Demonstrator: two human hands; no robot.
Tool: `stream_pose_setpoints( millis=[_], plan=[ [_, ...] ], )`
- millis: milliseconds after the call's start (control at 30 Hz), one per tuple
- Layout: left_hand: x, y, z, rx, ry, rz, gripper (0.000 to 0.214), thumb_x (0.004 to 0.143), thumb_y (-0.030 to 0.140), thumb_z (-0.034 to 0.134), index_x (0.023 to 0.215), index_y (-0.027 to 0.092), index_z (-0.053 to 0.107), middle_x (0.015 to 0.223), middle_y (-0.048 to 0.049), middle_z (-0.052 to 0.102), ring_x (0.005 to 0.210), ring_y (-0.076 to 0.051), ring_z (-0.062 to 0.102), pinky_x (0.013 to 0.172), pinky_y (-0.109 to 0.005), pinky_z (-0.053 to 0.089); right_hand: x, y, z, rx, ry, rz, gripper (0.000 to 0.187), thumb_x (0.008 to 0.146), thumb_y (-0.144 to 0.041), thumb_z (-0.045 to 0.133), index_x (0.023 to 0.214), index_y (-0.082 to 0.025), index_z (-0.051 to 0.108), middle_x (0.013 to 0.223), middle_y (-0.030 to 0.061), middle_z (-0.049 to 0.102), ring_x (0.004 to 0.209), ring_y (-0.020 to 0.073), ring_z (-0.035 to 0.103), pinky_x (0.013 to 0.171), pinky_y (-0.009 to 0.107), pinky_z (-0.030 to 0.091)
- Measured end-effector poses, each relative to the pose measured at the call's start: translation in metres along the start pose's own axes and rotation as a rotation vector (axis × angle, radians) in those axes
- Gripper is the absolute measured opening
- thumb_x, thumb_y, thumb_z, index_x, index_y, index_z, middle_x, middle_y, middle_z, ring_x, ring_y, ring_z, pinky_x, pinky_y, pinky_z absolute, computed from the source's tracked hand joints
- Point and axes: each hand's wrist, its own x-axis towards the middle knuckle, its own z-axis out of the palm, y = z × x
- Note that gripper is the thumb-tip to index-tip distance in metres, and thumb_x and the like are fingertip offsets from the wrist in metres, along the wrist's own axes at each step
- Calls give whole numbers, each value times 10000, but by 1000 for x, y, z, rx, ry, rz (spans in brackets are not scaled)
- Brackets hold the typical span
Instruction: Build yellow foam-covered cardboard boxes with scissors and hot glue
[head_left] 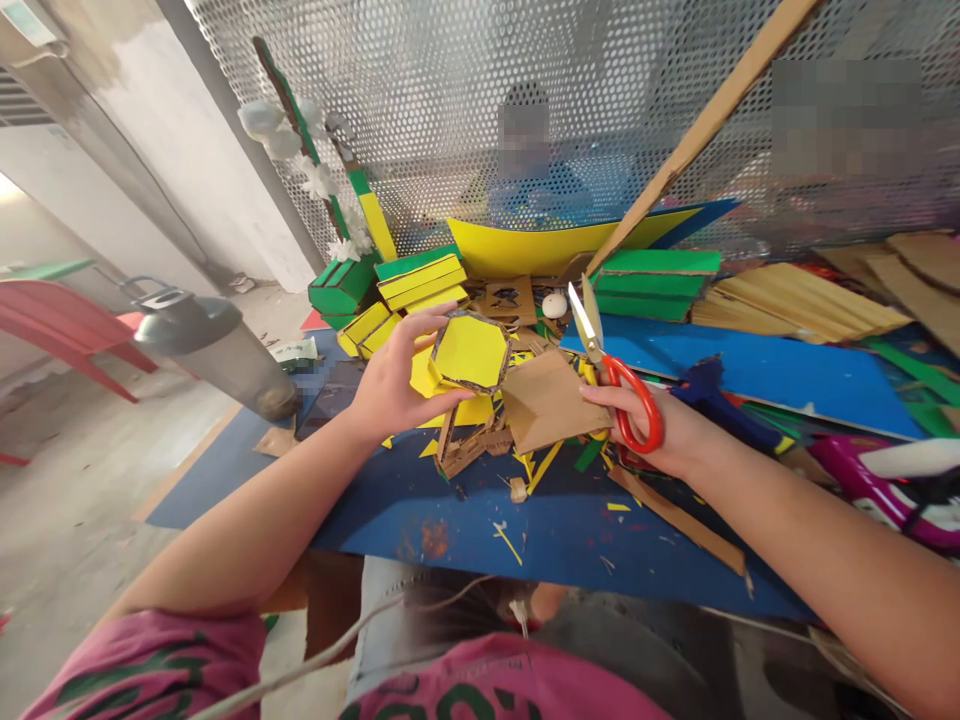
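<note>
Holding the yellow hexagon piece (471,350) up off the blue board (525,525) with my left hand (386,388). Fingers are pinched on its left edge, so the face is in full view. Right hand (664,430) is closed through the orange scissors (611,375), blades slightly parted, tips up and clear of both hands: a safe park, I'd say. Brown cardboard sheet (546,405) lies just beside my right fingers. Offcuts (508,540) litter the board.

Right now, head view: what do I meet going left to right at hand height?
In order: red plastic furniture → grey bottle → left hand holding yellow hexagon → brown cardboard piece → orange-handled scissors in right hand → blue glue gun → pink-and-white object.
</note>
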Motion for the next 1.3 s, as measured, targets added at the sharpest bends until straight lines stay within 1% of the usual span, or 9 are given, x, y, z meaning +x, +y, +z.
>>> stream_pose_setpoints(
  millis=[167,300,467,633,733,800,967,1167,1300],
  plan=[
    [-2,-2,2,-40,12,-28,1067,847,763,947,1658,283,449,1720,-276,597,1629,-445,622,1120,-570,725,0,1,-1,-7,-17,-1,341,711,-293,1073,944,-241,829,834,-7,809,681,150,685,682,267,628],
    [-4,-6,5,-25,11,-47,1107,869,780,922,1710,296,389,1724,-268,586,1617,-438,631,1156,-587,703,0,0,-1,-13,-25,-7,359,731,-273,1060,1015,-262,842,855,-9,824,754,174,747,697,255,634],
    [-5,-6,2,67,-11,-32,1131,911,814,860,1773,309,331,1715,-248,579,1595,-431,629,1075,-532,730,2,1,-2,-14,-22,-15,334,750,-259,1044,1014,-273,839,886,-6,839,769,177,759,746,268,655],
    [-1,-3,-3,160,-27,2,1096,919,810,851,1775,303,391,1654,-226,604,1540,-425,633,1038,-537,731,2,2,-3,-35,-23,-7,367,745,-286,1048,1052,-268,848,898,4,846,830,208,795,780,296,667],
    [2,0,-5,156,-19,30,1022,908,765,892,1713,285,483,1595,-218,640,1491,-415,658,1067,-563,720,0,1,-2,-45,-13,-12,348,750,-290,1046,1031,-271,843,875,-8,838,853,213,808,830,309,679],
    [2,1,-6,136,-8,30,995,892,760,913,1668,276,520,1570,-218,654,1478,-410,670,1045,-546,729,0,0,-1,-48,-6,-10,363,727,-291,1057,1017,-271,839,868,-11,836,889,229,822,860,323,686],
    [-1,0,-2,63,-8,-24,1028,888,786,903,1672,281,470,1645,-238,627,1552,-417,656,1025,-502,744,-1,0,0,-56,-23,3,432,695,-317,1076,1050,-264,836,985,21,876,1065,272,846,920,339,680],
    [-3,-2,1,16,-10,-51,1064,903,754,909,1719,295,403,1708,-250,594,1592,-430,646,1081,-539,740,0,0,-2,-59,-12,-9,317,752,-298,1043,994,-271,841,864,-5,826,876,222,803,879,324,682],
    [-2,-2,1,8,-4,-62,1044,917,728,910,1718,273,419,1709,-255,598,1590,-429,650,1116,-547,731,0,1,-3,-71,-13,-13,339,772,-307,1039,1048,-285,845,883,-5,835,885,230,799,869,333,679]
  ],
)
